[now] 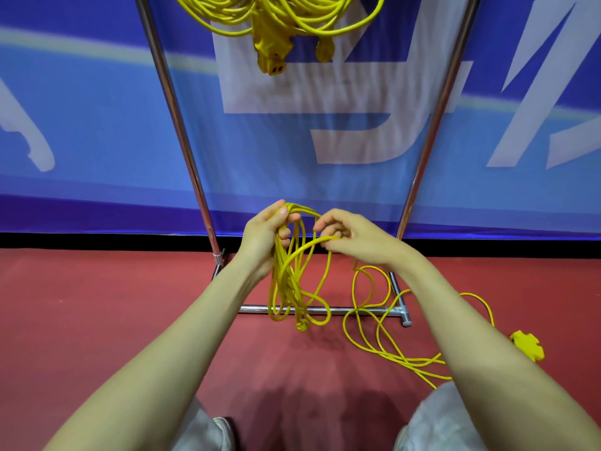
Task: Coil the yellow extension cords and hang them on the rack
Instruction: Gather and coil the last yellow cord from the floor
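Note:
My left hand (265, 237) grips the top of several hanging loops of a yellow extension cord (286, 288); its plug end dangles near the rack's base bar. My right hand (349, 237) pinches a strand of the same cord beside the loops. The rest of the cord (383, 340) lies loose on the red floor to the right and ends in a yellow multi-outlet head (528, 346). Coiled yellow cords (276, 14) hang at the top of the chrome rack (175, 112), with their plugs dangling.
The rack's base bar (351, 309) lies on the red floor just under the loops, its two uprights slanting up on either side. A blue banner wall stands behind it. My knees show at the bottom edge.

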A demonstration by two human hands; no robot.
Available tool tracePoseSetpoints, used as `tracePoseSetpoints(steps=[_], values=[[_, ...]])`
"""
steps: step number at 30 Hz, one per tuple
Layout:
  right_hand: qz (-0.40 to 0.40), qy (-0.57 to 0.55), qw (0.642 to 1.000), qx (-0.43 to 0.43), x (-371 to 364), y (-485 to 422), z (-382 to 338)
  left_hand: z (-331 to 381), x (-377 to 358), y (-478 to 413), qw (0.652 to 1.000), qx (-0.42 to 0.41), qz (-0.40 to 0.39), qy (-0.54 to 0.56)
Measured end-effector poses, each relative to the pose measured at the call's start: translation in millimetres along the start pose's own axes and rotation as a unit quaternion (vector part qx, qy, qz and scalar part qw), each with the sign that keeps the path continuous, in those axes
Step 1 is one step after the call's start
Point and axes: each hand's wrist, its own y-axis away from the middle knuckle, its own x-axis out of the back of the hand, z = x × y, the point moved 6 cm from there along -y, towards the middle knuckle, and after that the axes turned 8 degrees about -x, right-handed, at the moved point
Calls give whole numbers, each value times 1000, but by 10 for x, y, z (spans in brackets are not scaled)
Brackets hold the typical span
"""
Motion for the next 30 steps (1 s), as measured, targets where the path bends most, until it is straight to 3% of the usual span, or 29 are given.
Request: tracePoseSetpoints(steps=[5,8,12,14,18,23,26,28,30], values=[[58,7,997,56,67,78,-128,-92,-67,61,990,-12,-52,-131],[119,116,984,67,52,67,-152,-121,-117,113,971,-30,-73,-227],[149,257,954,-46,96,-4,55,-149,-129,127,968,-18,-87,-236],[148,259,950,-92,121,-18,155,-157,-138,133,967,-7,-103,-232],[186,171,964,-84,191,-18,149,-170,-181,163,956,1,-165,-244],[110,80,990,-44,194,-6,166,-89,-214,156,958,-20,-169,-230],[18,204,976,-74,87,-15,385,57,-186,109,967,-46,-149,-201],[-37,219,969,-103,18,-3,568,144,-143,75,973,-50,-140,-177],[13,188,978,-89,123,-14,602,176,-92,60,973,-43,-140,-178]])
